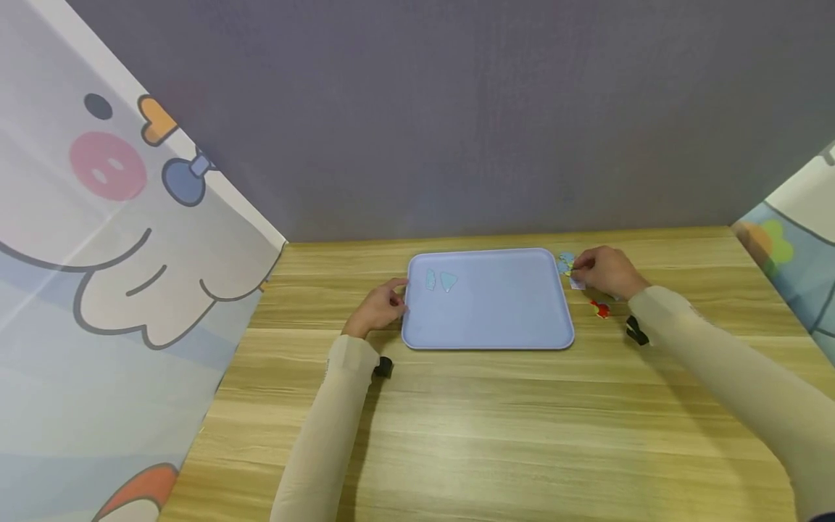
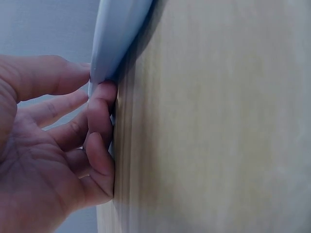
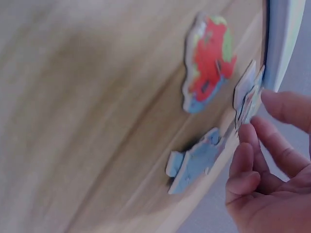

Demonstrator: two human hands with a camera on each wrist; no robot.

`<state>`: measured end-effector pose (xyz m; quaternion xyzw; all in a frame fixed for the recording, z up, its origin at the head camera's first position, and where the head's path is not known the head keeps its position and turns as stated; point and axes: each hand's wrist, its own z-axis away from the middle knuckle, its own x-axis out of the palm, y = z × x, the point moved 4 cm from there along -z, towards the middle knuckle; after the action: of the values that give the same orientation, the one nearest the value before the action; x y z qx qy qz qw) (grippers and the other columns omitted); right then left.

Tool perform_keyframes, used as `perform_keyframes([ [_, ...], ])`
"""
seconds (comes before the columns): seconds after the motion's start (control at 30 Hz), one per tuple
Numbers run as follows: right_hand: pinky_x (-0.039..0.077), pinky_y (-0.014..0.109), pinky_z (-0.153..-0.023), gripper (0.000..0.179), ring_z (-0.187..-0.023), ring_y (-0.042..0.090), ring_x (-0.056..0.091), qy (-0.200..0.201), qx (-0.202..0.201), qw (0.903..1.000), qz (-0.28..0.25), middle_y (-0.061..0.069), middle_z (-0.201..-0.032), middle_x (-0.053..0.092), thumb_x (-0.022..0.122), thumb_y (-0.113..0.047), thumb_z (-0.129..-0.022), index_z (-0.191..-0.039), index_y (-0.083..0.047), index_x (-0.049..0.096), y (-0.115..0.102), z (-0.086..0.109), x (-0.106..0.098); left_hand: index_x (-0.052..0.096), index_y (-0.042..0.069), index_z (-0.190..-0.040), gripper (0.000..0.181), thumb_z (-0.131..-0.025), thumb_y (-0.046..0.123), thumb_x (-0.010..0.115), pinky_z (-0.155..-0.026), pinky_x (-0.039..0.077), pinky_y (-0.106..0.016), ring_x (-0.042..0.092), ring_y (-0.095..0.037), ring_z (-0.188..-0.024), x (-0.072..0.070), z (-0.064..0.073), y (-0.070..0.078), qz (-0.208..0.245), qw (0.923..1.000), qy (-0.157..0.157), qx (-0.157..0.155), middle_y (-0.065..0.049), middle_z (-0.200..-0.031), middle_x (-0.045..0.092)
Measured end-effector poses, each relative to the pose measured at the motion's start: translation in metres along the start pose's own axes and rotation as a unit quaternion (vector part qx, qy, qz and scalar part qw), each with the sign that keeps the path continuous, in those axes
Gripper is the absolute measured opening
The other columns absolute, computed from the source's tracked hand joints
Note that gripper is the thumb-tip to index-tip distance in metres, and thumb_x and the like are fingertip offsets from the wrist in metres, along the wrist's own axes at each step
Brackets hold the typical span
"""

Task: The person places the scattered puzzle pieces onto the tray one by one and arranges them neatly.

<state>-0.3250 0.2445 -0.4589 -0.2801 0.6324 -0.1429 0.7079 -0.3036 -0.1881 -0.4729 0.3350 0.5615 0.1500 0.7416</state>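
My left hand (image 1: pixel 378 308) holds the left rim of a pale blue tray (image 1: pixel 489 326). In the left wrist view its thumb lies on the rim (image 2: pixel 114 43), with curled fingers against the edge below. Two light-blue puzzle pieces, one narrow (image 1: pixel 430 280) and one roughly triangular (image 1: pixel 449 280), lie apart in the tray's upper left. Beyond the tray's right edge, my right hand (image 1: pixel 607 270) pinches a puzzle piece (image 3: pixel 249 106) among overlapping pieces, its fingertips partly covering it. A red puzzle piece (image 3: pixel 211 60) and a blue one (image 3: pixel 197 160) lie on the table nearby.
The wood-grain table (image 1: pixel 496 428) stretches in front of the tray. A grey panel (image 1: pixel 489 123) rises along its far edge. Cartoon-printed walls (image 1: pixel 130 290) stand at both sides. Dark straps (image 1: pixel 383 367) are on both wrists.
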Motion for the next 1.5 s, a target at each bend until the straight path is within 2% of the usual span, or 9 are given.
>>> perform_keyframes([
  [0.1, 0.042, 0.053, -0.085, 0.034, -0.099, 0.039, 0.053, -0.015, -0.010, 0.9998, -0.003, 0.026, -0.110, 0.059, 0.070, -0.012, -0.084, -0.111, 0.006, 0.062, 0.000, -0.006, -0.001, 0.043, 0.005, -0.140, 0.058, -0.086, 0.005, 0.065, -0.073, 0.048, -0.034, 0.057, -0.021, -0.082, 0.000, 0.000, -0.001, -0.001, 1.0000, 0.001, 0.001, -0.010, -0.089, 0.060],
  [0.23, 0.035, 0.057, -0.092, 0.043, -0.108, 0.042, 0.047, -0.036, -0.023, 0.9991, -0.001, 0.029, -0.124, 0.051, 0.072, -0.011, -0.081, -0.120, 0.005, 0.059, 0.004, -0.015, 0.001, 0.042, 0.006, -0.140, 0.058, -0.087, 0.006, 0.065, -0.073, 0.048, -0.034, 0.057, -0.021, -0.082, 0.000, 0.000, -0.002, 0.001, 1.0000, -0.001, -0.005, -0.009, -0.090, 0.060],
  [0.63, 0.036, 0.056, -0.089, 0.044, -0.105, 0.041, 0.047, -0.034, -0.017, 0.9993, -0.001, 0.027, -0.117, 0.056, 0.077, -0.016, -0.078, -0.115, 0.005, 0.062, 0.006, -0.019, -0.002, 0.042, 0.006, -0.140, 0.058, -0.087, 0.005, 0.065, -0.073, 0.048, -0.034, 0.057, -0.021, -0.082, 0.000, 0.001, -0.001, 0.009, 1.0000, 0.000, -0.004, -0.009, -0.089, 0.060],
  [0.8, 0.039, 0.051, -0.085, 0.045, -0.097, 0.036, 0.051, -0.005, -0.034, 0.9994, -0.003, 0.025, -0.110, 0.059, 0.081, -0.016, -0.073, -0.110, 0.005, 0.064, 0.001, -0.019, -0.005, 0.043, 0.005, -0.140, 0.058, -0.086, 0.005, 0.064, -0.072, 0.048, -0.033, 0.057, -0.021, -0.081, 0.000, 0.002, 0.000, 0.007, 1.0000, 0.002, -0.002, -0.009, -0.089, 0.060],
  [0.9, 0.037, 0.050, -0.088, 0.041, -0.100, 0.037, 0.052, 0.023, -0.071, 0.9972, 0.004, 0.024, -0.108, 0.061, 0.082, -0.015, -0.072, -0.105, 0.004, 0.066, -0.008, -0.020, -0.006, 0.043, 0.005, -0.140, 0.058, -0.086, 0.005, 0.064, -0.072, 0.048, -0.034, 0.056, -0.021, -0.081, 0.000, 0.002, -0.001, 0.006, 1.0000, 0.004, -0.004, -0.009, -0.089, 0.060],
  [1.0, 0.029, 0.052, -0.096, 0.038, -0.108, 0.040, 0.048, 0.040, -0.103, 0.9938, 0.011, 0.024, -0.110, 0.061, 0.082, -0.014, -0.071, -0.102, 0.003, 0.068, -0.023, -0.018, -0.007, 0.043, 0.005, -0.140, 0.058, -0.086, 0.005, 0.064, -0.073, 0.048, -0.034, 0.056, -0.022, -0.082, 0.000, 0.002, -0.001, 0.005, 1.0000, 0.004, -0.003, -0.009, -0.089, 0.060],
  [1.17, 0.026, 0.051, -0.094, 0.035, -0.107, 0.038, 0.042, 0.041, -0.124, 0.9914, -0.004, 0.019, -0.109, 0.058, 0.082, -0.013, -0.071, -0.101, 0.000, 0.069, -0.051, -0.018, -0.001, 0.043, 0.007, -0.140, 0.058, -0.087, 0.006, 0.064, -0.073, 0.048, -0.033, 0.056, -0.021, -0.082, 0.000, 0.001, -0.002, 0.007, 0.9999, 0.004, -0.007, -0.009, -0.090, 0.060],
  [1.33, 0.018, 0.051, -0.105, 0.032, -0.105, 0.035, 0.047, 0.044, -0.167, 0.9847, -0.025, 0.016, -0.105, 0.060, 0.083, -0.009, -0.070, -0.098, 0.001, 0.069, -0.074, -0.023, 0.014, 0.042, 0.007, -0.140, 0.058, -0.087, 0.006, 0.064, -0.072, 0.048, -0.033, 0.056, -0.021, -0.081, 0.000, 0.000, -0.003, 0.011, 0.9999, 0.003, -0.005, -0.009, -0.089, 0.060],
  [1.5, 0.025, 0.050, -0.099, 0.031, -0.109, 0.036, 0.045, 0.036, -0.173, 0.9839, -0.029, 0.015, -0.107, 0.060, 0.083, -0.010, -0.071, -0.098, -0.001, 0.070, -0.088, -0.026, 0.031, 0.043, 0.007, -0.140, 0.058, -0.086, 0.005, 0.065, -0.072, 0.048, -0.032, 0.057, -0.021, -0.081, 0.000, -0.001, -0.002, 0.012, 0.9999, 0.003, -0.006, -0.009, -0.089, 0.060],
])
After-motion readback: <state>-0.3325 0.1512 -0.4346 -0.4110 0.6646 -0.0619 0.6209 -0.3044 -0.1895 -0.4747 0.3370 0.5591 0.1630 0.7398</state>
